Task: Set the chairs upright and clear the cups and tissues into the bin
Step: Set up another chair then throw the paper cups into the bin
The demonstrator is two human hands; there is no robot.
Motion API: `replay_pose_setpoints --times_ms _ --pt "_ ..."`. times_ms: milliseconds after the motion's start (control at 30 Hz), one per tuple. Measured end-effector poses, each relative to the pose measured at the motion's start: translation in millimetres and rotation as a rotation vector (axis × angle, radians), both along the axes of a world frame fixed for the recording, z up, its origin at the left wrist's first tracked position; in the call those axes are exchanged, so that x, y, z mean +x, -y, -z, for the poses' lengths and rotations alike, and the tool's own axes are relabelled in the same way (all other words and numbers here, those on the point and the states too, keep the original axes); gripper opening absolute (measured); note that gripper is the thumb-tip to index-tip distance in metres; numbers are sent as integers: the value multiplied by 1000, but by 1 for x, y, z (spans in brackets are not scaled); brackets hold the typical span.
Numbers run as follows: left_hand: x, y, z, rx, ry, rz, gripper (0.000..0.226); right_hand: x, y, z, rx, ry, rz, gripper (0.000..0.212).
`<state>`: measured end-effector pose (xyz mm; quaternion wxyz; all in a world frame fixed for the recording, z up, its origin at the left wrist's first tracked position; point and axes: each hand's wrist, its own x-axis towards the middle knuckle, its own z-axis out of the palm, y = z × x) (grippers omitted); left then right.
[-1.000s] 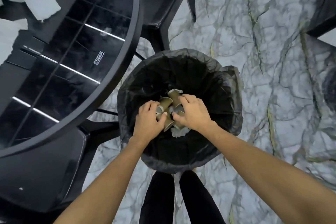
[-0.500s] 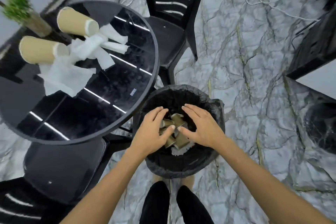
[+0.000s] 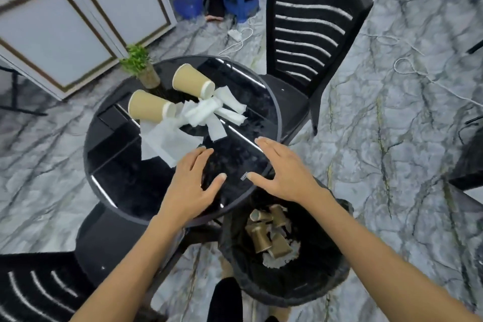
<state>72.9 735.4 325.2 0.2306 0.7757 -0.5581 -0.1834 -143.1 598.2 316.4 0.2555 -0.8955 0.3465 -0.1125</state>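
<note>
Lying on table: two cups, tissues; two hands empty.

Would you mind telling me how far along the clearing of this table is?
Partly done. Several small cups and some tissue already lie in the bin, and the two visible chairs stand upright. Both the left hand and right hand are empty, open over the table. Two large cups and the tissues remain.
</note>
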Motion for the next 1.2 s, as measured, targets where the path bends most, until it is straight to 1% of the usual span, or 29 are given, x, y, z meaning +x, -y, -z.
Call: replay_pose_setpoints --times_ms 233,367,500,600,700,867,1000,1200 --pt "95 40 -9 4 29 -161 68 109 54 -7 31 2 -23 84" --pt "148 65 -5 -43 145 -211 72 168 87 -4 12 11 -40 83" --pt "186 92 5 -13 228 -247 73 216 116 -7 -9 16 -44 80" --pt "198 109 14 28 189 -311 71 242 131 -3 -59 14 -38 79" --pt "202 124 22 44 178 -333 71 260 143 8 -76 -17 -25 82" --pt "207 145 36 87 164 -374 65 280 153 28 -69 -29 5 83" --pt "208 153 40 72 173 -351 57 290 155 39 -35 -23 61 84" --pt "213 154 42 11 180 -327 52 296 154 44 47 86 77 72"
